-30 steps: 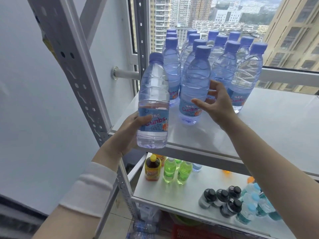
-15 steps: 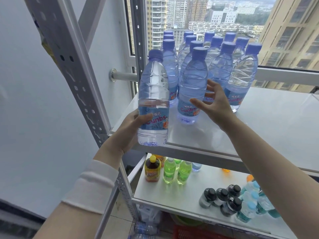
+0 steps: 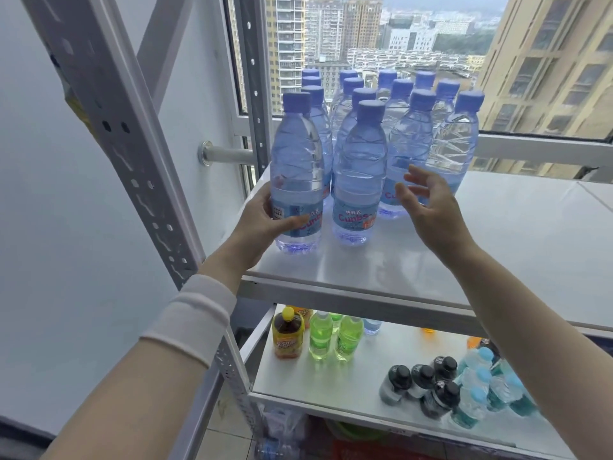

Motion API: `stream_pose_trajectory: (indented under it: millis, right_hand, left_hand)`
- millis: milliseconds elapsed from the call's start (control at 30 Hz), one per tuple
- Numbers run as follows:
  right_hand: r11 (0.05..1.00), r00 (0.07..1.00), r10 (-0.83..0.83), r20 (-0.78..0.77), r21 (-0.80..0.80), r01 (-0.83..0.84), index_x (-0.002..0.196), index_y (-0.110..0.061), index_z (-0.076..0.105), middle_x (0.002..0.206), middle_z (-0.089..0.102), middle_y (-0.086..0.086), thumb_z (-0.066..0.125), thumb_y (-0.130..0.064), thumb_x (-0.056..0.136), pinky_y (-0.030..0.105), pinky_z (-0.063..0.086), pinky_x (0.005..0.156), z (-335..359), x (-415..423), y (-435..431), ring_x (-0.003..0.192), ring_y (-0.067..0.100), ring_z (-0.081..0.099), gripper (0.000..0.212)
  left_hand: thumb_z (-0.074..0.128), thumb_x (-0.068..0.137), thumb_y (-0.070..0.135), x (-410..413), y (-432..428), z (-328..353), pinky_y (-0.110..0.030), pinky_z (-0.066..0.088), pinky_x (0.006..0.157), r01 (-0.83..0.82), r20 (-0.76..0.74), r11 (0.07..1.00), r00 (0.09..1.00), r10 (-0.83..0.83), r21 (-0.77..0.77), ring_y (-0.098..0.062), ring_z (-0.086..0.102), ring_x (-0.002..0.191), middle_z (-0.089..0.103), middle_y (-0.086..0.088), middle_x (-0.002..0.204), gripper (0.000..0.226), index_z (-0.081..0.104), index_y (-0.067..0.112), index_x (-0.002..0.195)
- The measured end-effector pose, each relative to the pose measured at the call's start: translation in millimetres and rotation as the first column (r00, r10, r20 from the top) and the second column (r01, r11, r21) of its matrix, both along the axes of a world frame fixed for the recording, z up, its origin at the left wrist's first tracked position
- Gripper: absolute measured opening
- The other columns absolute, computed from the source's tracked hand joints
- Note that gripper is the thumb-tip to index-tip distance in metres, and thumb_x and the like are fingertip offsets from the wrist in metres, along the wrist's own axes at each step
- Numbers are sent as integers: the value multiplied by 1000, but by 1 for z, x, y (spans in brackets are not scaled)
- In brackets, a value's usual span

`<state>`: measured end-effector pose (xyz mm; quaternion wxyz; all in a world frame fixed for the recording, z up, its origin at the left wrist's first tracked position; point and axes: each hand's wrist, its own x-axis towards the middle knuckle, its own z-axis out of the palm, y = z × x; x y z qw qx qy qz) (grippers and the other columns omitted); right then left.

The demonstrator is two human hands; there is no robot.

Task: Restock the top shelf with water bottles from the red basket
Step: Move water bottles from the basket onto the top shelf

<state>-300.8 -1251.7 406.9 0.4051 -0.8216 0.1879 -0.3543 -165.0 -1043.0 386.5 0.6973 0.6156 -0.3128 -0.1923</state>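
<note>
My left hand (image 3: 262, 220) grips a clear water bottle (image 3: 297, 167) with a blue cap and blue label; the bottle stands upright on the white top shelf (image 3: 497, 244) near its front left corner. Just to its right stands another bottle (image 3: 360, 180), and behind them a cluster of several blue-capped water bottles (image 3: 414, 127) fills the shelf's back left. My right hand (image 3: 428, 207) hovers with fingers spread and relaxed, holding nothing, just right of the front bottles. A sliver of the red basket (image 3: 365, 451) shows at the bottom, below the shelves.
The lower shelf (image 3: 331, 386) holds a yellow-capped brown drink (image 3: 287, 336), two green bottles (image 3: 335, 336), black-capped bottles (image 3: 421, 383) and teal bottles (image 3: 491, 390). A perforated grey upright (image 3: 132, 154) stands at left. A window lies behind the top shelf.
My left hand carried the bottle from off the shelf's front edge onto the shelf and set it upright beside the front bottle. My right hand drew back slightly from the bottles.
</note>
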Motion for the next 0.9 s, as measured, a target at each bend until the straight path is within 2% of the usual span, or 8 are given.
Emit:
stream_pose_trajectory:
  millis: [100, 200, 333, 433, 567, 667, 800, 900]
  right_hand:
    - [1000, 1000, -20, 7, -3, 20, 134, -9, 43, 130, 51, 10, 55, -24, 91, 10, 35, 80, 0, -4, -1, 103, 12, 51, 47]
    - [1000, 1000, -28, -3, -5, 28, 133, -7, 43, 130, 51, 12, 55, -23, 91, 9, 35, 77, -2, -7, 0, 105, 13, 51, 46]
    - [999, 999, -39, -18, -9, 39, 133, -7, 43, 131, 50, 11, 55, -23, 91, 7, 37, 74, -5, -8, 1, 106, 12, 51, 47]
    - [999, 999, -32, -25, 11, 32, 134, -7, 42, 131, 50, 11, 56, -23, 91, 20, 40, 85, -8, -9, 2, 113, 17, 52, 47]
    - [1000, 998, -28, -56, -6, 28, 134, -8, 43, 130, 50, 12, 57, -23, 90, 29, 43, 92, -12, -7, 5, 116, 20, 51, 48]
    - [999, 997, -29, -65, -18, 28, 133, -8, 44, 130, 50, 13, 59, -22, 89, 34, 45, 97, -14, -6, 8, 116, 20, 50, 49]
    - [998, 995, -50, -88, -52, 45, 132, -7, 44, 130, 51, 12, 60, -22, 88, 36, 44, 99, -14, -7, 9, 116, 21, 50, 49]
    - [995, 994, -71, -89, -72, 65, 133, -7, 44, 130, 50, 12, 59, -22, 88, 34, 43, 98, -11, -9, 7, 116, 22, 50, 49]
  left_hand:
    - [71, 71, -4, 3, -7, -4, -30, 52, 91, -24, 57, 998, 998, 21, 66, -21, 56, 110, 60, 6, 109, 58, 47, 22, 117]
    - [75, 66, 6, 9, -10, -9, -39, 48, 98, 5, 69, 996, 998, -11, 86, -25, 53, 118, 57, -2, 120, 64, 45, 24, 120]
    - [83, 60, 21, 19, -10, -13, -37, 45, 101, 45, 60, 990, 997, -53, 131, -19, 50, 123, 55, 0, 129, 72, 47, 33, 121]
    - [80, 67, 8, 25, -5, -13, -38, 43, 104, 33, 80, 985, 996, -47, 168, -11, 51, 119, 58, 9, 122, 65, 49, 31, 120]
    - [78, 65, 12, 26, 1, -7, -38, 45, 101, 46, 77, 978, 995, -63, 205, -15, 55, 118, 60, -1, 122, 71, 44, 23, 126]
    - [72, 71, 9, 23, 2, -4, -39, 46, 101, 38, 48, 976, 998, -50, 216, -12, 59, 113, 62, 0, 117, 61, 41, 17, 123]
    - [74, 75, 16, 11, 3, -3, -39, 44, 102, -110, 199, 944, 979, 49, 310, -17, 48, 121, 46, -4, 135, 65, 36, 22, 127]
    - [81, 67, 25, -4, -4, -9, -24, 48, 88, -307, 350, 921, 912, 214, 238, -17, 49, 112, 42, -4, 131, 81, 33, 20, 132]
